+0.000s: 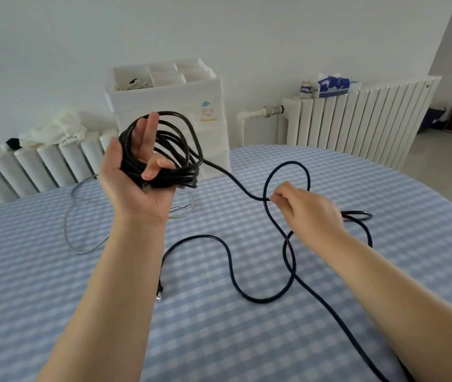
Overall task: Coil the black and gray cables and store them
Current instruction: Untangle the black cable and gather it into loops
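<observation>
While most of the black cable (220,238) lies loose in wide bends across the table (54,271), I have a bundle of its loops (169,150) gathered in my left hand (136,183). That hand is raised palm up, left of centre, with the loops running across the palm; my thumb curls over the lower strands and my fingers pass up through the middle of the bundle, so the grip is closed around it. From the bundle a single strand drops to the right and reaches my right hand (304,208), which pinches it between thumb and fingertips just above the table. Beyond that pinch the strand rises into one round loop on the far side, crosses itself at my fingers, then winds toward me in an S-shape and runs off the near right edge. One plug end (159,295) rests on the cloth near my left forearm.

The gray cable (70,227) lies uncoiled on the table at the left, curving from the far edge toward me. The table wears a blue and white checked cloth.

Behind the table stands a white plastic drawer unit (169,106) with open compartments on top; one holds a pale tangle I cannot make out. White radiators (357,119) run along the far wall on both sides. A white cloth (59,128) lies on the left one, and a blue tissue pack (332,85) and a small jar (306,89) on the right one.
</observation>
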The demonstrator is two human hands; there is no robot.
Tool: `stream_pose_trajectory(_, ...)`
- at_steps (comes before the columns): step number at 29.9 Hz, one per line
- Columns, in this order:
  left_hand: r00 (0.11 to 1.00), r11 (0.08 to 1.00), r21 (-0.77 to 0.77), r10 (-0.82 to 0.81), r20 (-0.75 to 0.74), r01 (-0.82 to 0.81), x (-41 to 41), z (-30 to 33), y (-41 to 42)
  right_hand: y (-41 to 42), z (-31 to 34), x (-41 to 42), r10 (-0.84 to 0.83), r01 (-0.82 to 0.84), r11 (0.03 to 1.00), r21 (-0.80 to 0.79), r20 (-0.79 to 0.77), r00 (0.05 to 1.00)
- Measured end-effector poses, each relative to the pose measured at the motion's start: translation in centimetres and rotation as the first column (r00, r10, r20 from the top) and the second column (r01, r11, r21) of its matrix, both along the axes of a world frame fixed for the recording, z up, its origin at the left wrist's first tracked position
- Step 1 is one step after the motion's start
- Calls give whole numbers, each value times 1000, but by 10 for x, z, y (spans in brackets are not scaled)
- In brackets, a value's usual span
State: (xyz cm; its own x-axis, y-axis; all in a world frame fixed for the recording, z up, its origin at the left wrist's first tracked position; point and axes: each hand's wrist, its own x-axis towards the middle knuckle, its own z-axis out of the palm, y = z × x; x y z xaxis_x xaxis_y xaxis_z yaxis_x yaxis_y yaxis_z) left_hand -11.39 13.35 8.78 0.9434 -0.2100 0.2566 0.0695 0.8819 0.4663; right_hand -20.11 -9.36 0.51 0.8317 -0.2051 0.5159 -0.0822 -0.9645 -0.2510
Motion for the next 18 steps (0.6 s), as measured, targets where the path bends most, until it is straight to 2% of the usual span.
stream_pose_trajectory(4,984,989,41,143,-103,-140,-3,-2,-7,23,-2,-1,45,-40,960,-276,13,999)
stream_pose_trajectory(7,962,968,110,239,-133,-226,-6,-6,-13,43,1,-7,49,-59,943,-326,-38,998)
stream_pose_trajectory(9,937,919,245,337,-90,-307,-7,-11,-20,53,2,-12,61,-87,930,-357,-84,995)
stream_pose_trajectory(12,903,807,419,420,90,-417,-11,-19,-31,63,3,-18,113,-173,915,-363,-181,977)
stream_pose_trajectory(14,856,691,506,428,290,-516,-15,-25,-36,61,4,-16,141,-220,907,-358,-235,962)
stream_pose_trajectory(16,776,551,553,371,510,-626,-20,-34,-43,58,9,-16,147,-228,910,-347,-243,959)
stream_pose_trajectory(18,680,410,563,238,693,-718,-20,-46,-50,54,13,-16,178,-239,906,-349,-199,964)
